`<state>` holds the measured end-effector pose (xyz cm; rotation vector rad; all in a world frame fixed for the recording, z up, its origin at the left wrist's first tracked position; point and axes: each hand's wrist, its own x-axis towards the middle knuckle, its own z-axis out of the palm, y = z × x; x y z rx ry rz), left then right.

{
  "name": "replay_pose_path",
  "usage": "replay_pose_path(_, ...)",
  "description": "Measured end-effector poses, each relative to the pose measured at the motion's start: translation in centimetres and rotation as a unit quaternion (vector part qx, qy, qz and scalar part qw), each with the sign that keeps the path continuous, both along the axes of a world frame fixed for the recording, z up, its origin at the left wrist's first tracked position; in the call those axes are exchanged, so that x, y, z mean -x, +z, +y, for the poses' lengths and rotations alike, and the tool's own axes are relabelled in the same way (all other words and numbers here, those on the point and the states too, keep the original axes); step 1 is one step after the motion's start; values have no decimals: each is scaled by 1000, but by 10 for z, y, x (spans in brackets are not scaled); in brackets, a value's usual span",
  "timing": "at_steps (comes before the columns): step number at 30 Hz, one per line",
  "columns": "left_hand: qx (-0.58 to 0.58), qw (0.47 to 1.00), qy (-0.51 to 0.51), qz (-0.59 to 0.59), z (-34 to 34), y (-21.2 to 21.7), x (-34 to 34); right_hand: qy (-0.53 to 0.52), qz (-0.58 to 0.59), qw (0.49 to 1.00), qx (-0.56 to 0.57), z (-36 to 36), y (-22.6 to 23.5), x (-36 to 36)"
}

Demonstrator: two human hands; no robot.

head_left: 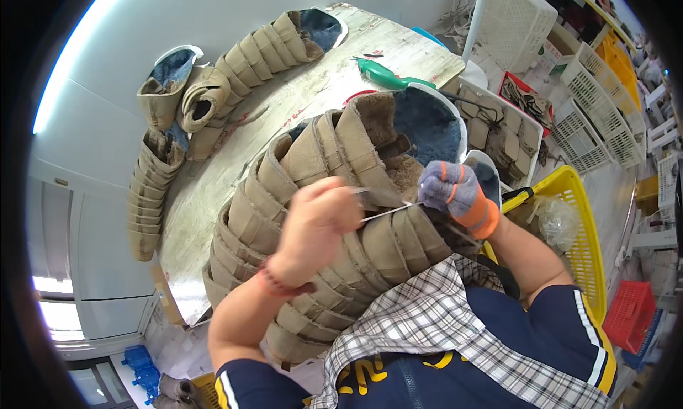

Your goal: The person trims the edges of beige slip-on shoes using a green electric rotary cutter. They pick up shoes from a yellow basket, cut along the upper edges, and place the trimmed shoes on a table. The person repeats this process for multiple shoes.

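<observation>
Mid-view, before the person's chest: big pile of tan shoe uppers (306,153), fuzzy inside, nested one into the next in curved rows, open blue-lined ends toward 2 o'clock. Pile overlaps the desk (313,89); can't tell what carries its near end.

Left hand (324,213), bare, over the pile just off centre toward 8 o'clock: curled into a fist, motion-blurred, looks to grip one end of a thin white cord (388,213). Exact finger grip too blurred to tell. Red bracelet (274,282) on that wrist. Right hand (459,195), grey-and-orange glove, at 3 o'clock: fingers folded closed on the cord's other end. Cord straight between the two hands, across the uppers.

Far side of desk: another nested row (260,53) of uppers at 11 o'clock, loose upper (158,99) at 10, second row (149,203) at 9. Green tool (384,73) lying at 1 o'clock. White tray (535,158) of flat tan pieces (501,142) at 2. Yellow basket (590,231) at 3, clear plastic bag (558,220) inside. Red crate (629,313) at 4. Checked apron (405,302) at 5, by the pile's near side.
</observation>
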<state>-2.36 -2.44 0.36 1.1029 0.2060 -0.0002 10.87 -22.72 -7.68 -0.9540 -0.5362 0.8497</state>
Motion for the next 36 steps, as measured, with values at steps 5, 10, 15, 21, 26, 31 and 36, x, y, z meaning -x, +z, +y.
replay_pose_path(5, -71, 991, 113, -4, 53, 33, 98, 21, -254, 961, 105, 9, -2, -6)
replay_pose_path(10, -50, 983, 177, 7, 78, 12, 189, 51, -423, 897, 117, 17, -6, 5)
replay_pose_path(15, -61, 964, 251, -64, 82, -9, 194, 51, -161, 962, 215, 17, -11, 20)
replay_pose_path(21, -498, 792, 143, -322, 14, 122, 67, 89, -255, 963, 6, 50, 57, 30)
replay_pose_path(26, -667, 510, 54, -540, 8, 86, -79, 56, -61, 990, -115, 49, 37, 19)
replay_pose_path(31, -545, 832, -24, -102, 17, -15, -23, 17, 111, 963, -243, 24, 2, 10)
replay_pose_path(36, -415, 909, 0, -26, -7, -50, -3, 17, 169, 946, -277, 27, 10, 5)
